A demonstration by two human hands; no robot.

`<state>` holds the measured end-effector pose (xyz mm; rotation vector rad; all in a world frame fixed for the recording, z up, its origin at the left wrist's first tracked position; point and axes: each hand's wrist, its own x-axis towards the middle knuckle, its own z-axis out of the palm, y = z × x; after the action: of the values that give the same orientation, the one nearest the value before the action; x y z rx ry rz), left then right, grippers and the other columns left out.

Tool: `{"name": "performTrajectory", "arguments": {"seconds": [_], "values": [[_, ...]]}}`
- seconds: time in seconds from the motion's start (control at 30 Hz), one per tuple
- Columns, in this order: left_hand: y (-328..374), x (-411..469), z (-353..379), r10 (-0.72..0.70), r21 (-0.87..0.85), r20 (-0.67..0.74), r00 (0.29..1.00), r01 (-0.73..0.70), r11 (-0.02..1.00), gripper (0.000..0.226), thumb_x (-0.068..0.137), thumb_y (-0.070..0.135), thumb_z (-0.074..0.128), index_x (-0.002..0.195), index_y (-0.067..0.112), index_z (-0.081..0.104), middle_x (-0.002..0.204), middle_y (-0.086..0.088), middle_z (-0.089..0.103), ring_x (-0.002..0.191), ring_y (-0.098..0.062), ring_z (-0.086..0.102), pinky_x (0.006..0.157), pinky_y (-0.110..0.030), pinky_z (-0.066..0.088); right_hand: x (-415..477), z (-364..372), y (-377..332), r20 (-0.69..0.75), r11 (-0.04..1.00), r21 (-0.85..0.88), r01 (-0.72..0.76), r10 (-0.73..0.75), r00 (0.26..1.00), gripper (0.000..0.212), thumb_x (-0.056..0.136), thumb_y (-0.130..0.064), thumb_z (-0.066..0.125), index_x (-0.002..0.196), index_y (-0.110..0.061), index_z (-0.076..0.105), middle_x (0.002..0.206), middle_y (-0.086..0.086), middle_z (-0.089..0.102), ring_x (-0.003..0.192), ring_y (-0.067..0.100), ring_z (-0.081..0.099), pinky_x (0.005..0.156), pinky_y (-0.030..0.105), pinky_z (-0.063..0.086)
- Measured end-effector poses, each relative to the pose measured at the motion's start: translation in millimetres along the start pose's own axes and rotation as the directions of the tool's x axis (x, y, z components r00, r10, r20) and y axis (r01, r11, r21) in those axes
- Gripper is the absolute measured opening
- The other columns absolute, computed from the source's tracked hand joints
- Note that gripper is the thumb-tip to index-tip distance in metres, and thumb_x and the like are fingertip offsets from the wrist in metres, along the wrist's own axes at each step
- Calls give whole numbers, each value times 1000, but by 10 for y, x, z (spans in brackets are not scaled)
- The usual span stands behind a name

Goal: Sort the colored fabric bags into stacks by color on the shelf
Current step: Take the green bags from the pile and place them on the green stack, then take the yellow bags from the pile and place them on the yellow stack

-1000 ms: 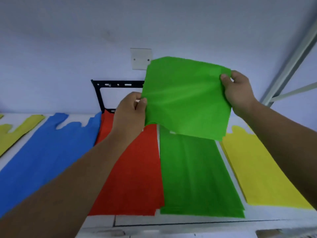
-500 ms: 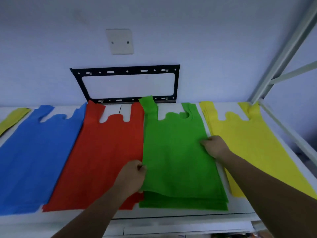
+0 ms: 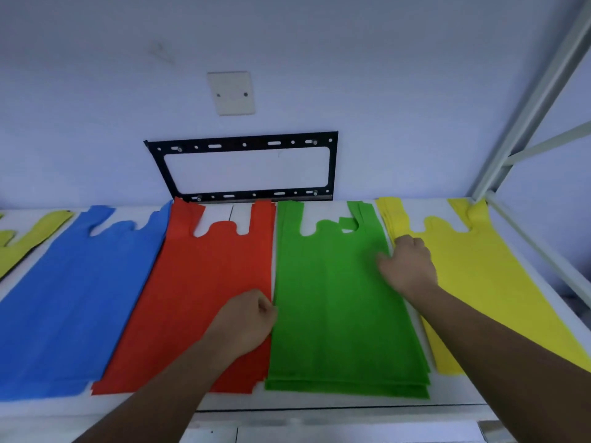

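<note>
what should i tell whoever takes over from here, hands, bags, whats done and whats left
Left hand: loosely curled at the left edge of the green stack; whether it pinches the fabric cannot be told.
Right hand: fingers bent, pressing on the green stack's right edge, next to the yellow stack.
Stacks on the shelf, left to right: yellow-green bag at the far left edge, blue stack, red stack, green, yellow.
Done: the top green bag lies flat on its own colour; every stack in view holds one colour.
Left: square up the green stack's uneven lower edges. No loose bags in view; check outside the frame.
</note>
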<state>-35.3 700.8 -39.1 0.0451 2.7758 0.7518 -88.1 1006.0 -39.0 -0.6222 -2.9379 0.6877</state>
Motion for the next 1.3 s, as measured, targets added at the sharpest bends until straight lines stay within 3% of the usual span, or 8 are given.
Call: {"name": "performTrajectory", "arguments": {"seconds": [0.1, 0.27, 0.43, 0.5, 0.73, 1.0, 1.2, 1.3], "values": [[-97, -42, -124, 19, 14, -64, 998, -18, 1000, 20, 91, 41, 56, 94, 24, 66, 89, 8, 69, 86, -11, 64, 81, -30, 53, -61, 10, -248, 45, 991, -36, 132, -130, 990, 53, 88, -33, 57, 131, -3, 49, 130, 19, 49, 122, 36, 43, 98, 44, 42], [-506, -216, -314, 13, 77, -68, 998, -7, 997, 17, 89, 46, 55, 91, 30, 62, 94, 11, 65, 88, -11, 62, 82, -31, 52, -312, 308, -760, 136, 944, 7, 329, -327, 935, 52, 88, -39, 60, 129, -8, 52, 126, 10, 56, 119, 27, 51, 103, 44, 47], [-1022, -377, -564, 43, 111, -123, 991, -29, 993, 13, 88, 44, 56, 89, 31, 59, 90, 9, 63, 85, -11, 60, 78, -28, 49, -603, 620, -1349, 196, 904, 102, 414, -427, 883, 31, 89, -41, 59, 104, -15, 59, 97, -1, 60, 83, 15, 62, 74, 31, 56], [-1256, -393, -700, 56, 92, -158, 986, -42, 995, 14, 87, 44, 57, 87, 30, 59, 87, 10, 62, 83, -10, 61, 78, -31, 51, -726, 755, -1630, 184, 890, 120, 441, -456, 871, 25, 88, -41, 60, 95, -17, 56, 91, -4, 59, 82, 16, 59, 72, 30, 49], [-2476, -350, -1290, 105, 43, -127, 986, -100, 994, 15, 87, 43, 58, 85, 29, 61, 87, 10, 64, 81, -10, 62, 81, -36, 54, -1246, 1352, -2612, 131, 909, 162, 385, -407, 904, 39, 85, -42, 64, 112, -14, 61, 107, 4, 64, 100, 23, 61, 88, 31, 46], [-3422, -637, -1888, 77, 64, -116, 990, -70, 995, 14, 91, 42, 56, 82, 31, 55, 88, 10, 61, 79, -8, 60, 73, -33, 53, -1890, 1633, -3445, 159, 911, 210, 355, -390, 907, 34, 89, -41, 61, 110, -15, 60, 104, 1, 62, 98, 20, 60, 83, 31, 46], [-3887, -922, -2096, -16, -1, -149, 989, 16, 1000, 25, 92, 39, 62, 111, 24, 63, 110, 8, 60, 104, -11, 59, 88, -30, 48, -2157, 1814, -3837, 235, 894, 287, 344, -414, 879, 31, 93, -35, 58, 108, -8, 58, 104, 9, 65, 95, 27, 63, 84, 41, 52], [-4184, -981, -2389, -67, -71, -196, 978, 54, 996, 26, 89, 35, 67, 111, 21, 64, 108, 5, 59, 94, -11, 59, 80, -29, 47, -2340, 1997, -4052, 259, 885, 304, 352, -433, 864, 27, 92, -33, 58, 106, -10, 58, 101, 7, 64, 94, 25, 62, 83, 39, 51]]}}
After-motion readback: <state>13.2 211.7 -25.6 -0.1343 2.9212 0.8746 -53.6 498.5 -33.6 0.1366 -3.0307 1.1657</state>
